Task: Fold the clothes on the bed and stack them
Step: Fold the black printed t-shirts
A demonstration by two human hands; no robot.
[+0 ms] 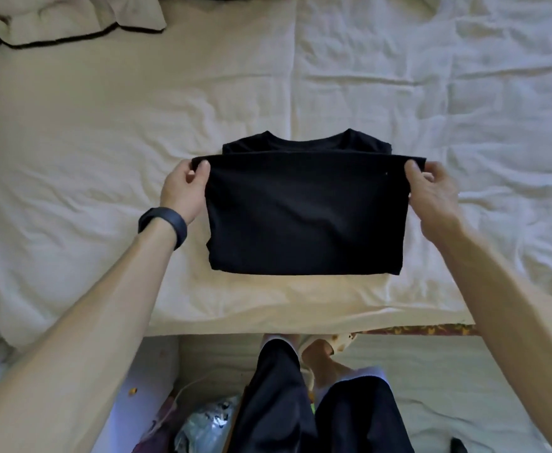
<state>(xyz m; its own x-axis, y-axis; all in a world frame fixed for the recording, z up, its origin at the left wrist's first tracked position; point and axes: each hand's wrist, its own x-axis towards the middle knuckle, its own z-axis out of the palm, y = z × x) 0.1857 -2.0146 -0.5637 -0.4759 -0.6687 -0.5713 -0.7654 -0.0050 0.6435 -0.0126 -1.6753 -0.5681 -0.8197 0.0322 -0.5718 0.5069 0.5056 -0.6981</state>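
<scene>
From the head view, our left hand (183,188) and right hand (431,191) each pinch a corner of the black T-shirt (304,217) lying mid-bed (72,142). We should lay that raised edge flush with the collar, keeping it taut.

Black T-shirt (304,220) on the bed (105,142), corners pinched by left hand (183,191) and right hand (431,194).

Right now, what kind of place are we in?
Most likely a bedroom at home. A bed with a wrinkled cream sheet fills the view, a crumpled blanket with dark trim lies at its far left corner, and the left hand and right hand pinch a half-folded black T-shirt on it.
</scene>
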